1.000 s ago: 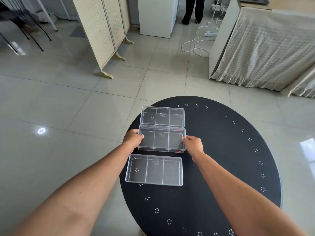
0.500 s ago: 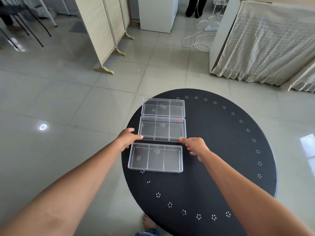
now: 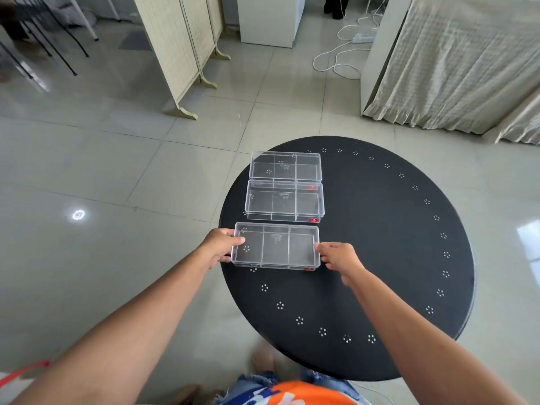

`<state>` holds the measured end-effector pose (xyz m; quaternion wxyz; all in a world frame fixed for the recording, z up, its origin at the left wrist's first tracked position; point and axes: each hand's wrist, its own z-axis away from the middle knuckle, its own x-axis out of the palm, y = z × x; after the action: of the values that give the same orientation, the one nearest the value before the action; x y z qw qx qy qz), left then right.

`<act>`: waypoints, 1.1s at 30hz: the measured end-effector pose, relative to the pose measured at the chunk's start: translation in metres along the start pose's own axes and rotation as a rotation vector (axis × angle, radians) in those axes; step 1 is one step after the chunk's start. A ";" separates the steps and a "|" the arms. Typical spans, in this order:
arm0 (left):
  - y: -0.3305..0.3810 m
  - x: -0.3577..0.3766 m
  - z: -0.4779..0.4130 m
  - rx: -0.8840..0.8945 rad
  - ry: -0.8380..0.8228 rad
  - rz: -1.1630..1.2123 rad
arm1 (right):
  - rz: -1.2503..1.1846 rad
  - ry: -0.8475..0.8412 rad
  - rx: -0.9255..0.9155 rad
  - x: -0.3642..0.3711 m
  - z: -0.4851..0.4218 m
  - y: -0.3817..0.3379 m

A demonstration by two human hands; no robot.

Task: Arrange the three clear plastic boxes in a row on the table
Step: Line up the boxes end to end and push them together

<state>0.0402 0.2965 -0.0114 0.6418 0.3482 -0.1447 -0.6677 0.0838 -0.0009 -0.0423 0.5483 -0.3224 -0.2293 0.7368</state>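
Observation:
Three clear plastic boxes with inner dividers lie one behind another on the left part of a round black table (image 3: 380, 244). The far box (image 3: 285, 167) and the middle box (image 3: 285, 202) touch each other. The near box (image 3: 275, 247) sits a small gap in front of the middle one. My left hand (image 3: 220, 244) grips the near box's left end, thumb on its top edge. My right hand (image 3: 339, 257) holds its right end with the fingertips.
The boxes sit close to the table's left edge, which drops to a tiled floor. A folding screen (image 3: 178, 51) stands far left, a white cabinet (image 3: 268, 19) behind, a cloth-draped table (image 3: 455, 59) and a white cable (image 3: 339, 57) far right. A person's legs (image 3: 336, 5) show at the back.
Both hands let go of the middle box and moved back to the near box, now gripping its two ends. The view tilted down toward the table.

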 end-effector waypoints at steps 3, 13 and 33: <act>0.002 0.006 -0.002 0.022 0.017 0.020 | -0.031 0.039 0.001 0.002 -0.002 0.003; 0.014 0.019 -0.004 0.060 0.036 0.021 | 0.011 0.086 -0.045 -0.001 -0.004 -0.005; 0.017 0.022 -0.002 0.064 0.089 -0.012 | 0.020 0.103 -0.042 -0.001 -0.003 -0.007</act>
<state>0.0559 0.2738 -0.0076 0.6322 0.3988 -0.1352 -0.6504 0.0905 0.0003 -0.0394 0.5450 -0.3738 -0.2127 0.7197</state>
